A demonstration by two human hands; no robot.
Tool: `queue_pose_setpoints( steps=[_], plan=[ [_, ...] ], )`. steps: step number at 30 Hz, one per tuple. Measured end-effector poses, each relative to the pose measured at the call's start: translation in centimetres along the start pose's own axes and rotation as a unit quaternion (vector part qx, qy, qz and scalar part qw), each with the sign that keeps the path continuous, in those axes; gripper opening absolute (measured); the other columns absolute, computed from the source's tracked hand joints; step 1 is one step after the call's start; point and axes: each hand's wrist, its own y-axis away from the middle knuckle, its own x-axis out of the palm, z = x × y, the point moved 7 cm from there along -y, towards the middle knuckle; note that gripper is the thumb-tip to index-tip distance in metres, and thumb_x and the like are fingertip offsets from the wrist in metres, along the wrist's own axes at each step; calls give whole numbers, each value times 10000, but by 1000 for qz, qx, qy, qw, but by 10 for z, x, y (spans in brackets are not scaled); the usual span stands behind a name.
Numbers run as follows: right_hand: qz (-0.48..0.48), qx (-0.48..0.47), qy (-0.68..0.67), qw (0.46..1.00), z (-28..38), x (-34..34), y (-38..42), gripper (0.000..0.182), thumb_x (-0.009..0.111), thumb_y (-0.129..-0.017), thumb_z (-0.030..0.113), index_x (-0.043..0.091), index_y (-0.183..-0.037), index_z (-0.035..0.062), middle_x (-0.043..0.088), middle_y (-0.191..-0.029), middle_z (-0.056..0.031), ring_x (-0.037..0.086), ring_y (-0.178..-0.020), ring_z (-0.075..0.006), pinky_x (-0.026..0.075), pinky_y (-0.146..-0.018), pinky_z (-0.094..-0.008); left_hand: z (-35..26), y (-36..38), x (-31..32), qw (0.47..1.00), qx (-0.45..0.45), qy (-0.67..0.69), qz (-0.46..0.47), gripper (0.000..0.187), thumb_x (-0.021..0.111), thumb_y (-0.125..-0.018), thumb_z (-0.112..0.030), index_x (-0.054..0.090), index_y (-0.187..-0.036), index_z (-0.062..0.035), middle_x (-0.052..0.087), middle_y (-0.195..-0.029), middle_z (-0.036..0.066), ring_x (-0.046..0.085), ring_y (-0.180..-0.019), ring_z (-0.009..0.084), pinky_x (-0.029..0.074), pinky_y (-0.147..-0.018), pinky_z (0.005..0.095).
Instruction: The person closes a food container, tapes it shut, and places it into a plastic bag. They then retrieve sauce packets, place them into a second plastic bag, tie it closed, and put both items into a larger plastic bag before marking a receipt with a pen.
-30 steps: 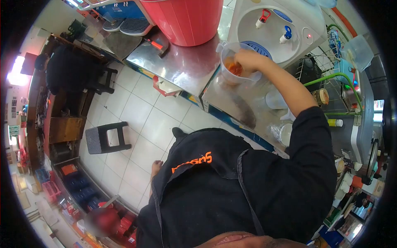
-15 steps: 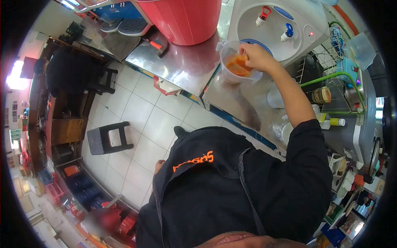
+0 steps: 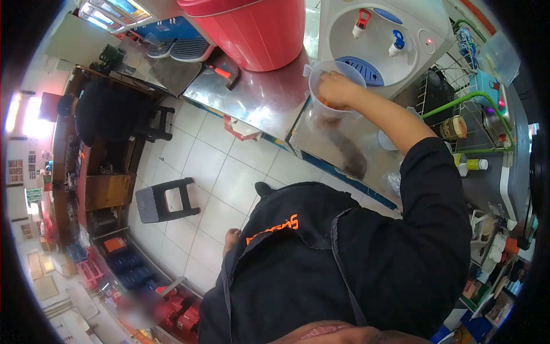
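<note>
A clear plastic pitcher (image 3: 316, 74) with orange liquid (image 3: 329, 105) in its bottom stands on the steel counter (image 3: 252, 97), right in front of a white water dispenser (image 3: 378, 34). My right hand (image 3: 338, 89) is over the pitcher's mouth with its fingers curled down into it; whatever they hold is hidden. My left hand (image 3: 232, 235) hangs low beside my black apron, above the tiled floor and away from the counter. It is too small to read its fingers.
A big red bucket (image 3: 258, 28) stands on the counter left of the pitcher. A clear cup (image 3: 387, 140), a green-capped bottle (image 3: 472, 165) and a wire rack (image 3: 458, 92) crowd the right. A dark stool (image 3: 163, 200) stands on the floor, with another person (image 3: 137, 309) at lower left.
My right hand has shifted from the pitcher's right rim to over its mouth, dipping inside. The camera view has tilted slightly; the pitcher stays by the dispenser.
</note>
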Motion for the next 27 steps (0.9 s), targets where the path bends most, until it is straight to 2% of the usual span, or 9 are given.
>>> queue_pose_setpoints(
  steps=[8,11,14,17,18,21,23,26,27],
  plan=[
    [-134,21,-258,957,-47,-57,49,180,611,-780,54,716,-922,21,674,-999,-161,625,-943,-304,482,-839,-382,22,19,14,999,-34,14,22,365,663,-848,-266,654,-1038,46,705,-921,185,679,-876,254,526,-790,352],
    [-247,68,-411,875,-60,-106,96,152,631,-800,52,705,-923,3,677,-964,-134,644,-875,-251,500,-787,-333,41,7,24,999,-28,19,31,365,665,-847,-267,654,-1034,46,704,-920,185,679,-878,251,525,-790,351],
    [-341,74,-544,763,-64,-100,112,141,627,-825,31,694,-937,-22,684,-916,-113,645,-839,-186,504,-758,-292,45,2,27,999,-9,22,29,362,667,-845,-259,650,-1039,46,703,-928,185,678,-882,251,525,-791,350],
    [-260,137,-396,870,-52,-71,92,147,616,-852,70,712,-942,3,701,-945,-123,670,-812,-220,519,-781,-312,22,0,23,998,-21,37,39,373,678,-839,-249,641,-1057,50,699,-955,188,673,-901,255,523,-799,351],
    [-291,132,-420,849,-56,-73,95,156,631,-861,80,712,-980,20,707,-908,-68,665,-821,-179,521,-763,-316,16,-5,22,998,-31,37,42,378,683,-836,-246,638,-1062,53,697,-966,189,670,-911,257,521,-805,351],
    [-468,140,-504,712,-98,-104,131,175,646,-868,115,703,-1014,37,705,-914,-47,659,-802,-161,516,-747,-328,-11,-18,8,999,-10,4,35,388,697,-828,-240,634,-1077,50,692,-997,190,661,-945,264,511,-832,353],
    [-543,134,-542,627,-112,-142,171,156,603,-947,104,665,-1049,4,690,-990,-101,659,-834,-149,517,-818,-295,-42,-12,-6,999,16,-26,37,390,702,-825,-240,635,-1086,42,690,-1009,189,655,-967,268,505,-852,355],
    [-585,-51,-718,374,-131,-158,198,190,605,-939,125,642,-1082,5,669,-1039,-101,661,-821,-162,512,-819,-304,-84,4,-27,998,12,-38,41,399,700,-825,-257,640,-1105,20,686,-1031,190,645,-1003,281,496,-882,362],
    [-480,-171,-788,346,-127,-158,183,202,609,-933,129,635,-1090,5,664,-1054,-101,661,-815,-169,509,-815,-307,-88,1,-25,998,14,-37,45,406,700,-825,-263,639,-1107,22,685,-1038,191,644,-1007,283,496,-883,362]
  ],
)
